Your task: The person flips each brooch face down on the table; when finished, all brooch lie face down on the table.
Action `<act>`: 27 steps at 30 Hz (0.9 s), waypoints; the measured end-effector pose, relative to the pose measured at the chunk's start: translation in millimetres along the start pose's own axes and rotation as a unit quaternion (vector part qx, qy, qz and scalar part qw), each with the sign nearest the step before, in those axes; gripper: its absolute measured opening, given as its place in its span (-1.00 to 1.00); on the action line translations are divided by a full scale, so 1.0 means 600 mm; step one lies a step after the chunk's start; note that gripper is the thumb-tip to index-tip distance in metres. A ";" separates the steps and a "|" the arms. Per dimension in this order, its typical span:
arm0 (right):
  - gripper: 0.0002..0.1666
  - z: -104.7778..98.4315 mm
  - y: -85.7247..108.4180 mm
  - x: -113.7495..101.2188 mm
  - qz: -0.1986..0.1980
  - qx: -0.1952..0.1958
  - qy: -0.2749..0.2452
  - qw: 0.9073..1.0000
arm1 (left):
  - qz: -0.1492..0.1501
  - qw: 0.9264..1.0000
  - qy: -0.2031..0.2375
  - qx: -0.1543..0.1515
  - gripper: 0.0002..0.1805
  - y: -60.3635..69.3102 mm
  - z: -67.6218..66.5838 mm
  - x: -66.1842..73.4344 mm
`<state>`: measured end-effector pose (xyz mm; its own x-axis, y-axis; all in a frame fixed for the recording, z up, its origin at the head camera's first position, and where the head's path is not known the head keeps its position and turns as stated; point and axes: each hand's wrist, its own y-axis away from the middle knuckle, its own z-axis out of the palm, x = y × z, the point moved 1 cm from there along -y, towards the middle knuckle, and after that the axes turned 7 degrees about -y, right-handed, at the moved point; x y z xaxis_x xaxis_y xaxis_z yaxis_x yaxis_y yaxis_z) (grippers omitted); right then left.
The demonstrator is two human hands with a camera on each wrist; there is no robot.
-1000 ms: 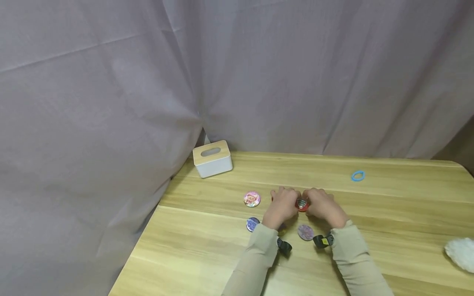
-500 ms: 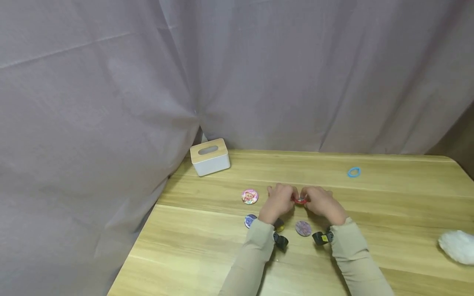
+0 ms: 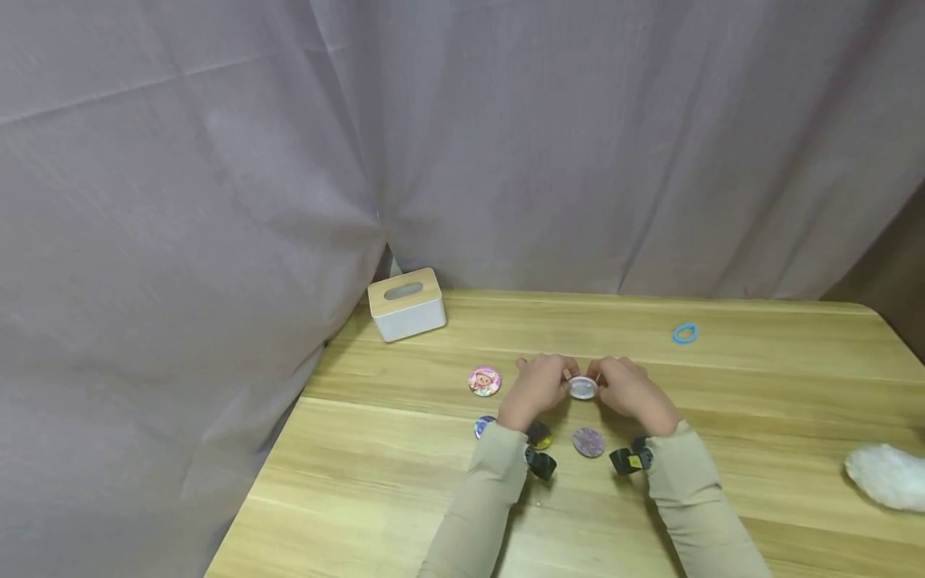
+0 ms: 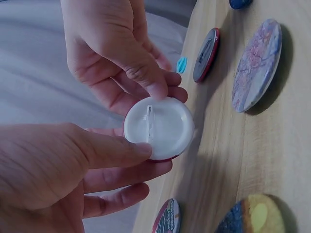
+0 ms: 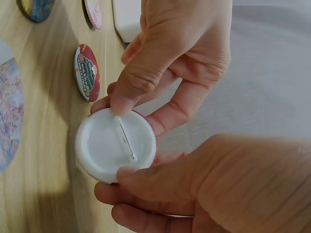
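Both hands hold one round badge (image 3: 582,388) above the table, its white back with a pin facing the person. The left hand (image 3: 537,390) pinches one edge, thumb on the white back (image 4: 167,128) and fingers behind on the red-rimmed front. Opposite it, the right hand (image 3: 633,392) grips the other edge in the same way; in the right wrist view the pin crosses the white back (image 5: 99,145). A red badge (image 5: 87,73) and another red-edged badge (image 4: 207,55) lie on the table below the hands, hidden in the head view.
A pink badge (image 3: 484,381), blue badge (image 3: 482,425), yellow-and-dark badge (image 3: 539,435) and purple badge (image 3: 588,442) lie around the hands. Farther off are a tissue box (image 3: 408,307), a blue ring (image 3: 685,333) and a white fluffy object (image 3: 887,477).
The badge between the hands has been raised and turned, from its red front to its white back. Both hands have stayed close together, and the head view has shifted slightly.
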<state>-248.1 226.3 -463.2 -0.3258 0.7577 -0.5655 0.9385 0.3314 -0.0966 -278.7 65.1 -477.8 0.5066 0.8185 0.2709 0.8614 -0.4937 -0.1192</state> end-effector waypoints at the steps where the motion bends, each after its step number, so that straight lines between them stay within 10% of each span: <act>1: -0.83 -0.001 0.000 -0.001 -0.002 -0.001 -0.001 1.000 | -0.001 1.000 0.000 -0.005 -0.82 0.000 0.000 0.000; 27: -0.77 0.021 -0.009 0.006 0.032 0.008 0.005 0.999 | -0.022 0.999 -0.025 -0.037 -0.70 -0.009 0.018 0.001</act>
<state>-253.1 220.0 -474.9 -0.2666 0.7822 -0.5630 0.9590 0.2737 -0.0738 -282.6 71.6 -487.2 0.4704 0.8529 0.2266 0.8791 -0.4753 -0.0360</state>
